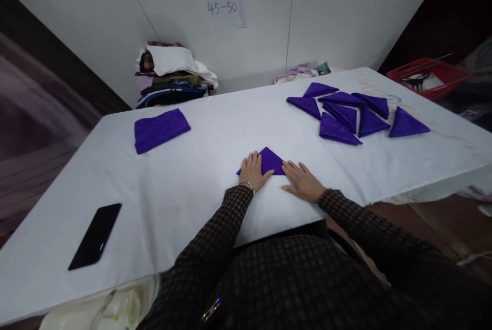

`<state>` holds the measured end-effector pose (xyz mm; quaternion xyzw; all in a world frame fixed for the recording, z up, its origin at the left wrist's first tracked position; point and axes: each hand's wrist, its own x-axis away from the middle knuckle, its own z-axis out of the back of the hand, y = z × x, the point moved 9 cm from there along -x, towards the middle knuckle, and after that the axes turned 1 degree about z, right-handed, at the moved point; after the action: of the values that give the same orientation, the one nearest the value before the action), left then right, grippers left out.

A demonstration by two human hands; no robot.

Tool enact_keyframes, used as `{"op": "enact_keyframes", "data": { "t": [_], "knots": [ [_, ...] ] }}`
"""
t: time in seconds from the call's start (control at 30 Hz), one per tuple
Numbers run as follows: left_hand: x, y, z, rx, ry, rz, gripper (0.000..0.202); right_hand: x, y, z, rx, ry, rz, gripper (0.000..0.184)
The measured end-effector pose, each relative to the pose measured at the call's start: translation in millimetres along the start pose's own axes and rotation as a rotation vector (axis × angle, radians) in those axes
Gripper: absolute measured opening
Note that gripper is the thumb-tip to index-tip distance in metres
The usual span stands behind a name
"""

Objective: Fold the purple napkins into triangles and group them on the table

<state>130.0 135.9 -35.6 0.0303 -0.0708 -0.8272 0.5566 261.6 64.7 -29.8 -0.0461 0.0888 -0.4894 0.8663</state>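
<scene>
A purple cloth folded into a triangle (271, 159) lies on the white table (200, 171) just in front of me. My left hand (253, 170) rests flat on its left part, fingers spread and open. My right hand (303, 180) lies flat on the table at the triangle's right corner, fingers stretched out. Neither hand grips anything.
Several folded purple triangles (351, 112) lie at the right back of the table. A purple rectangular stack of cloth (160, 129) sits at the left back. A black phone (96, 235) lies near the left front edge. Piled clothes (172, 74) and a red basket (430, 78) stand beyond the table.
</scene>
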Motion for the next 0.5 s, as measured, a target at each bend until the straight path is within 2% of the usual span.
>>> {"op": "enact_keyframes", "data": {
  "t": [0.23, 0.4, 0.5],
  "knots": [
    [-3.0, -0.1, 0.0, -0.015, -0.002, -0.001, 0.084, 42.3, 5.4, 4.7, 0.025, -0.014, -0.058, 0.064],
    [-4.5, -0.3, -0.2, -0.015, 0.004, -0.002, 0.084, 78.7, 30.2, 9.8, -0.085, -0.048, -0.212, 0.063],
    [-4.8, 0.4, 0.7, -0.016, 0.013, -0.003, 0.083, 89.0, 48.0, 17.4, -0.199, -0.005, -0.325, 0.061]
  ]
}}
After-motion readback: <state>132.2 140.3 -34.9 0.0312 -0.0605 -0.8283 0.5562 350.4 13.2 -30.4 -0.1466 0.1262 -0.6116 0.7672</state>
